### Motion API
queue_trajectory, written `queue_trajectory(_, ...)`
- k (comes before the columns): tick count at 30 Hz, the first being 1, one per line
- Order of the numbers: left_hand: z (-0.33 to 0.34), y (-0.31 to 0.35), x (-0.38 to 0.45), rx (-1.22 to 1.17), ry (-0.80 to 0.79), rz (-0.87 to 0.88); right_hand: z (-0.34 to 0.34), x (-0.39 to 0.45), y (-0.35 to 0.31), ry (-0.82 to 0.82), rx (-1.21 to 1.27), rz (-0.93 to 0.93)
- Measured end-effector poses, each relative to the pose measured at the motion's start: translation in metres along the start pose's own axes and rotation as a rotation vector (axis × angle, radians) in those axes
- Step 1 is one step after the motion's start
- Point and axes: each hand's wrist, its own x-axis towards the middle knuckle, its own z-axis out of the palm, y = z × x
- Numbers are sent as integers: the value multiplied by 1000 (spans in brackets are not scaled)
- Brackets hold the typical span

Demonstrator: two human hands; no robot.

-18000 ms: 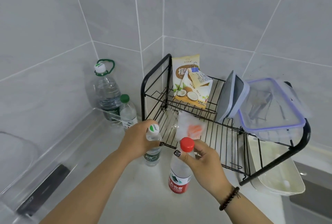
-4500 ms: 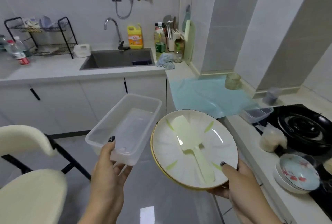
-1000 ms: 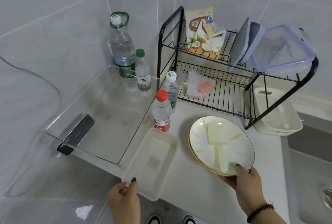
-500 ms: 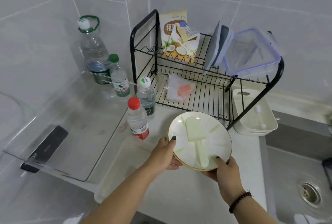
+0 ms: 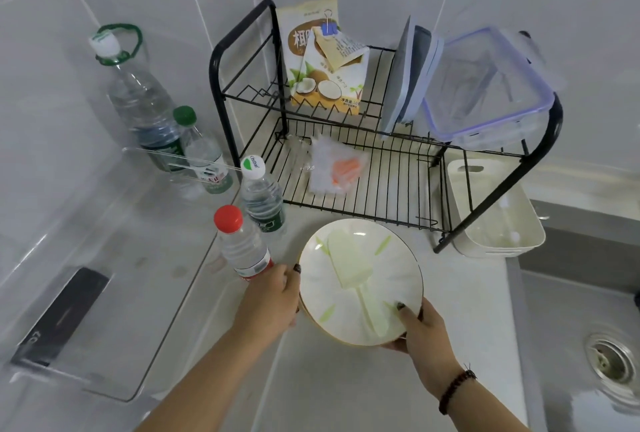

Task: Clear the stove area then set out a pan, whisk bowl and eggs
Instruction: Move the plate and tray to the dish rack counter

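A white plate (image 5: 377,258) with green streaks and a yellow rim is held just above the counter, in front of the black wire rack (image 5: 381,189). A pale green spatula (image 5: 353,272) lies on it. My left hand (image 5: 273,296) grips the plate's left rim with the thumb on top. My right hand (image 5: 419,331) holds the near right rim, thumb on the plate's face. The clear plastic container (image 5: 214,334) lies on the counter under my left forearm.
A red-capped bottle (image 5: 242,244) and a white-capped bottle (image 5: 261,196) stand just left of the plate. Two more bottles (image 5: 145,102) sit in the corner behind a clear acrylic stand (image 5: 104,258). A white bin (image 5: 498,217) and the sink (image 5: 588,345) are on the right.
My left hand let go of the clear container on the counter and moved to the plate's left rim. The plate now sits between both hands, slightly nearer the rack.
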Motion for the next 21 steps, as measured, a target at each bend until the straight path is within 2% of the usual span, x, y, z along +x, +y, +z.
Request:
queue_trajectory(3, -4, -16, -8, 74, 94, 50, -3, 4, 3, 18, -17, 7)
queue_trajectory(9, -2, -25, -17, 66, 83, 67, 0, 13, 4, 70, -30, 11)
queue_trajectory(16, 11, -5, -1, 119, 129, 223, 6, 19, 8, 110, -104, -2)
queue_trajectory(21, 16, 0, 3, 122, 87, 258, 5, 20, 10, 161, -298, -6)
